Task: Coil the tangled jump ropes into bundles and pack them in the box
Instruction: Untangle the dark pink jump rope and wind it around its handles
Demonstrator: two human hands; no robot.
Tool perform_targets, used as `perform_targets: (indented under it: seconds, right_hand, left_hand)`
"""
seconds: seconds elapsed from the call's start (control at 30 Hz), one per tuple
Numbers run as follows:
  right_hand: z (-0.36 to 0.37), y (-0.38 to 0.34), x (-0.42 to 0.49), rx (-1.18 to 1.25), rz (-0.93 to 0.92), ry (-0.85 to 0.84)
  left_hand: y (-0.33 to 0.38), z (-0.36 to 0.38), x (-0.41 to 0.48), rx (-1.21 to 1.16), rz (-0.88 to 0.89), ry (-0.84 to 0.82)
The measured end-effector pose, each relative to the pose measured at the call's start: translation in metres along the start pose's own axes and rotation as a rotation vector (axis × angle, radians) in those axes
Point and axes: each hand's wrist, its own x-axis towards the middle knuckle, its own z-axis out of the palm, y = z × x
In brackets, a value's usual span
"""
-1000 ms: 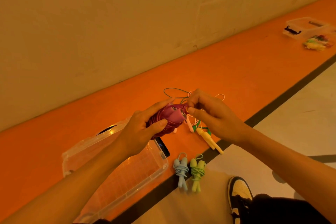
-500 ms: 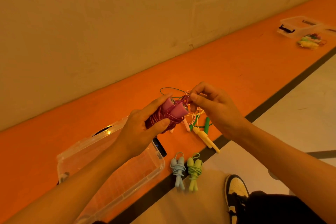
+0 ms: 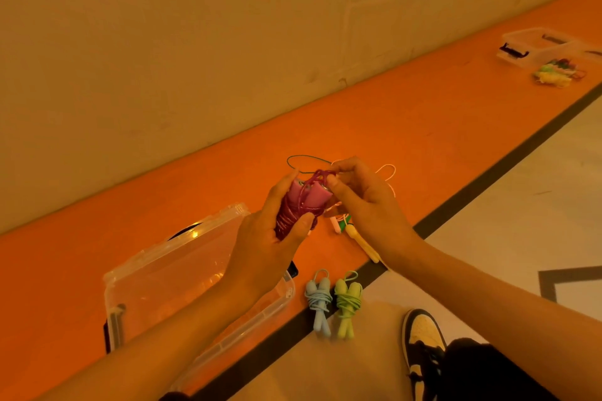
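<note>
My left hand (image 3: 270, 244) grips a pink jump rope bundle (image 3: 303, 202), two pink handles wound round with dark red cord. At the bundle's top my right hand (image 3: 361, 202) pinches the loose end of that cord. Under my hands a tangle of ropes (image 3: 350, 225) lies on the orange floor, with green and pale cords and a yellow handle. A coiled blue rope bundle (image 3: 319, 301) and a coiled green rope bundle (image 3: 347, 301) lie side by side on the dark floor line. The clear plastic box (image 3: 136, 273) stands open at the lower left, partly behind my left forearm.
A wall runs along the far side of the orange strip. At the far right stand another clear box (image 3: 537, 45) and a pile of colourful ropes (image 3: 557, 72). My black and pale shoe (image 3: 423, 335) rests on the light floor at the bottom right.
The pink bundle has turned more upright in my left hand. My right hand has come closer and now pinches the cord end right above the handles.
</note>
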Motion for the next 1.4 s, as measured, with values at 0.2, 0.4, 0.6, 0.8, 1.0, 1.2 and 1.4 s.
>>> perform_targets:
  seconds: [0.2, 0.4, 0.6, 0.8, 1.0, 1.2, 1.4]
  right_hand:
    - [-0.001, 0.011, -0.028, -0.010, 0.013, 0.084]
    - [-0.025, 0.041, -0.050, -0.109, 0.043, 0.111]
    - [-0.065, 0.095, -0.069, -0.163, 0.123, 0.197]
    - [-0.096, 0.160, -0.089, -0.322, 0.231, 0.224]
    - [-0.120, 0.223, -0.100, -0.401, 0.362, 0.162]
    - [-0.128, 0.272, -0.113, -0.414, 0.470, 0.152]
    - [-0.129, 0.304, -0.128, -0.366, 0.570, 0.140]
  left_hand:
    - [-0.010, 0.030, -0.009, -0.054, -0.078, 0.032]
    - [-0.017, 0.075, -0.017, -0.217, -0.111, -0.091]
    - [-0.032, 0.129, -0.027, -0.237, -0.153, -0.209]
    - [-0.076, 0.190, -0.035, -0.206, -0.260, -0.365]
    - [-0.108, 0.235, -0.041, -0.151, -0.320, -0.506]
    - [-0.145, 0.263, -0.047, -0.016, -0.397, -0.671]
    - [-0.170, 0.278, -0.054, 0.124, -0.328, -0.735]
